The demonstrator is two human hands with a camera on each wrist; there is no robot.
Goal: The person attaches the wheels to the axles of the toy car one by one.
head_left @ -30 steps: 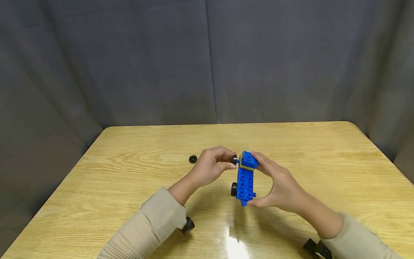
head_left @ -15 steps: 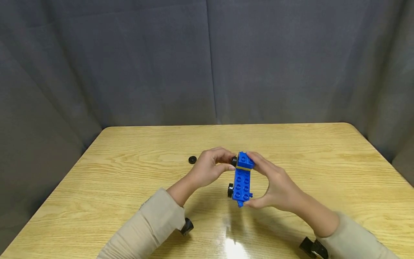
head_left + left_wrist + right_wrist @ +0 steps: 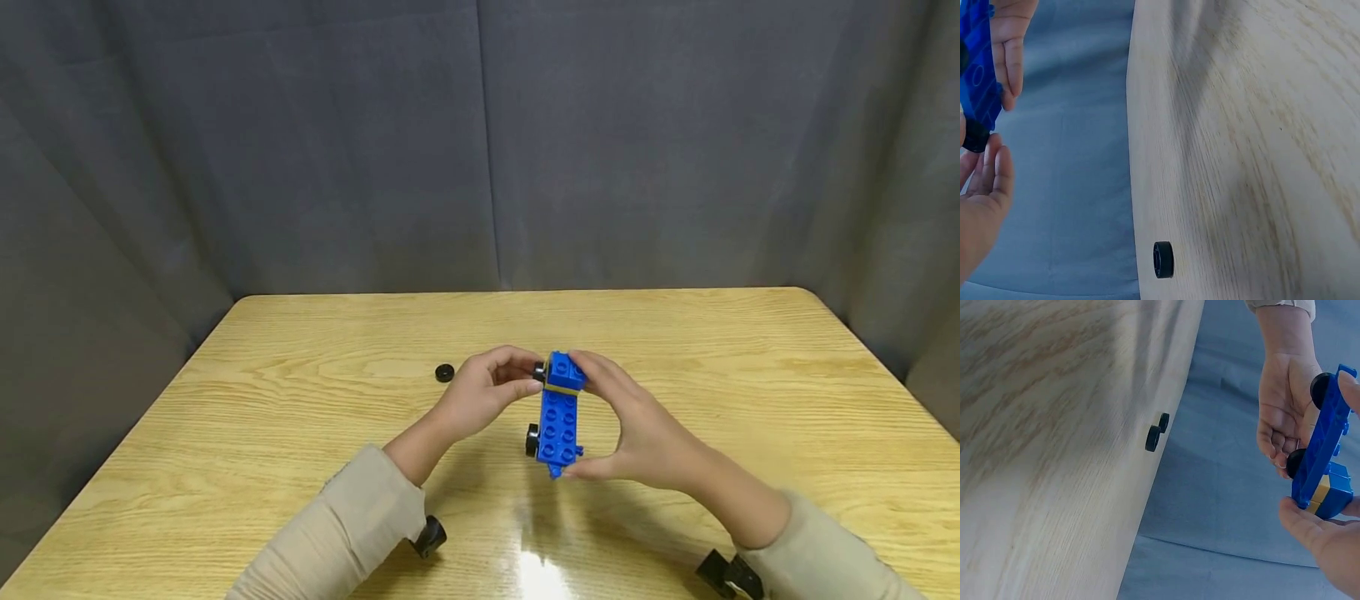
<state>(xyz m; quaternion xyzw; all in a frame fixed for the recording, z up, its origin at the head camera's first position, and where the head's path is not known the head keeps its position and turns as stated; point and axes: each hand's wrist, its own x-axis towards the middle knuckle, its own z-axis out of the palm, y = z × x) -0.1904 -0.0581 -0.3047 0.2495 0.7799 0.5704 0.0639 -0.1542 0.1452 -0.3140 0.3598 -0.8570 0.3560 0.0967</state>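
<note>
A blue brick vehicle with a yellow layer under its raised end is held above the table. My right hand grips it lengthwise, thumb at the low end and fingers at the raised end. My left hand pinches a black wheel against the vehicle's left side at the raised end. Another black wheel sits on the same side at the other end. In the right wrist view both wheels are on the blue base, and small pegs stick out of the side facing my right palm.
A loose black wheel lies on the wooden table, left of my left hand. In the right wrist view two loose wheels lie close together. Black devices are at both wrists, and grey curtains hang behind the table.
The wheel in my left hand has moved in against the vehicle's side; earlier, a blue peg showed between them. The vehicle and my right hand have shifted slightly left.
</note>
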